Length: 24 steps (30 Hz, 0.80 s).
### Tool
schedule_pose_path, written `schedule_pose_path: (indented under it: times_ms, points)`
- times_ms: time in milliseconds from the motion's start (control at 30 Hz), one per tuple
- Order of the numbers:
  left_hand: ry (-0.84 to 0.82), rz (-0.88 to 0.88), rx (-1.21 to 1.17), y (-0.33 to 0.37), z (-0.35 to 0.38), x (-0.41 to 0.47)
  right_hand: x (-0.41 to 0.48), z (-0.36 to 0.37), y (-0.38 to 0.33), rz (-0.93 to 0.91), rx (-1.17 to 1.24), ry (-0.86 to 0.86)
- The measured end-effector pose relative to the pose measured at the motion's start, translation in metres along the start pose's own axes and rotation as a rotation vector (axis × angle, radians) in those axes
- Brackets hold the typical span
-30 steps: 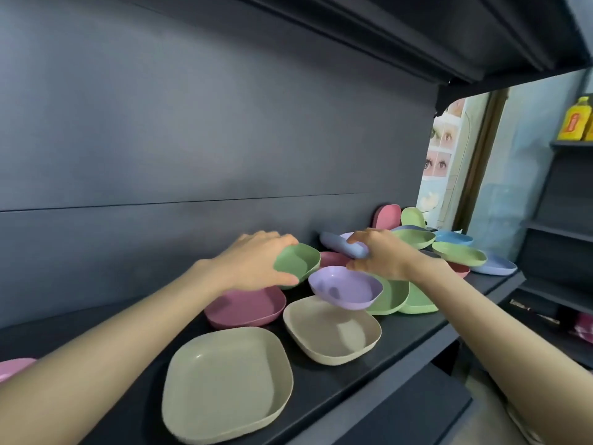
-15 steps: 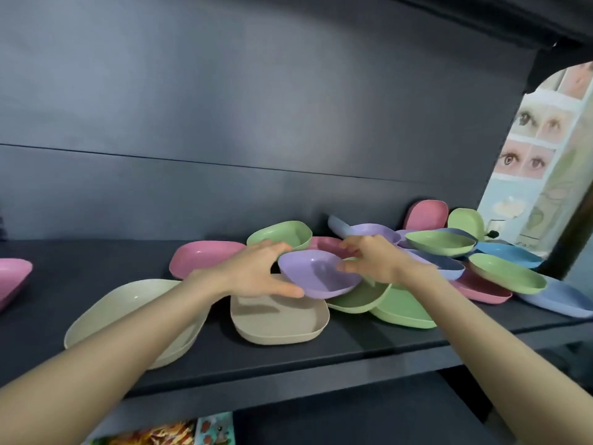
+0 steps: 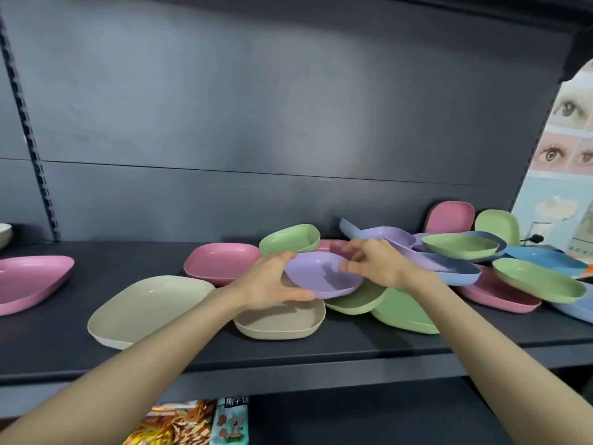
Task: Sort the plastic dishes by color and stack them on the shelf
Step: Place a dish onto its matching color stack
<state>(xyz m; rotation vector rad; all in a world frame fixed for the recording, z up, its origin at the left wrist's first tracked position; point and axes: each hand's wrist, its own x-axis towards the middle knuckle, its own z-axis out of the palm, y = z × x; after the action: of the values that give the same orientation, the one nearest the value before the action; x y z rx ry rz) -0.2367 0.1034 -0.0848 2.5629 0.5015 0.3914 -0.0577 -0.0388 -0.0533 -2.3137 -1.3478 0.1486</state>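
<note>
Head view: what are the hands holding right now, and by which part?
The purple dish. The left hand grips its left rim, thumb along the near edge; the right hand pinches its right rim.

So a purple dish (image 3: pixel 324 279) is being held over a beige dish (image 3: pixel 279 321) on the shelf (image 3: pixel 353 354). It's being gripped at the left rim by the left hand (image 3: pixel 268 285) and pinched at the right by the right hand (image 3: pixel 377 264).

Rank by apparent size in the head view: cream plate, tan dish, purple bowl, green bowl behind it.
1. Cream plate.
2. Tan dish and purple bowl look alike; the tan dish is partly covered.
3. Green bowl, though it sits farther back.
</note>
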Motion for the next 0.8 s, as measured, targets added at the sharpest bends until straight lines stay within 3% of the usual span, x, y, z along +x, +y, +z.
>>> schedule_pose_path:
  times_ms: [133, 367, 567, 800]
  points:
    - [0.088, -0.017, -0.176, -0.002, -0.005, -0.006, -0.001, -0.004, -0.003, -0.040, 0.121, 0.075]
    - [0.490, -0.050, -0.571, -0.011, -0.038, -0.040, -0.003, 0.008, -0.055, -0.187, 0.466, 0.270]
    - [0.729, -0.084, -0.785, -0.035, -0.077, -0.087, -0.010, 0.029, -0.130, -0.337, 0.779, 0.255]
    - [0.869, -0.085, -0.843, -0.079, -0.127, -0.160, -0.009, 0.067, -0.227, -0.450, 0.898, 0.217]
